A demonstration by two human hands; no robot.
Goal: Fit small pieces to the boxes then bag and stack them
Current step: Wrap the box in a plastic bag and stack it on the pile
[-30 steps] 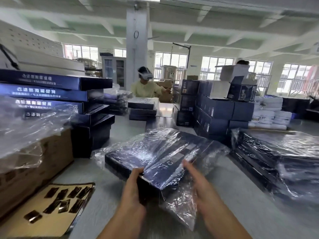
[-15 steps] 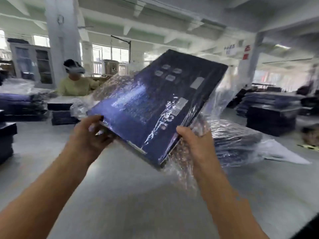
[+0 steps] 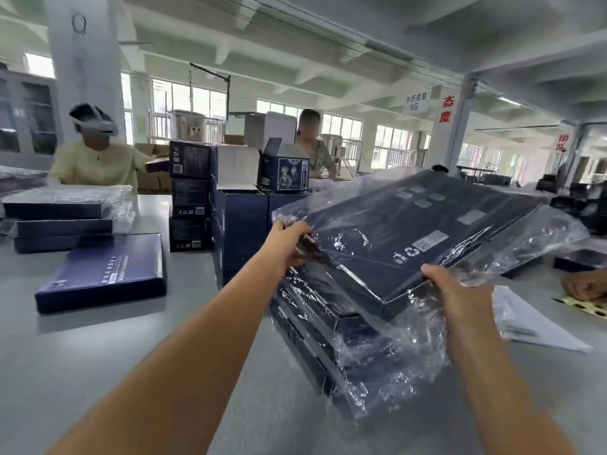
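A flat dark-blue box in a clear plastic bag (image 3: 410, 234) is held tilted just above a stack of bagged boxes (image 3: 331, 336) on the grey table (image 3: 115, 349). My left hand (image 3: 289, 244) grips its near-left edge through the plastic. My right hand (image 3: 456, 290) grips its near-right corner, thumb on top. Loose bag ends trail off both sides of the box.
An unbagged blue box (image 3: 105, 274) lies at the left, with a low pile of flat boxes (image 3: 62, 218) behind it. Tall dark cartons (image 3: 230, 208) stand mid-table. Two people work at the far side. Papers (image 3: 532, 323) lie at the right.
The bagged box was lifted off the table, swung to the right and lowered from a steep tilt to just above the stack. Both hands keep their grip.
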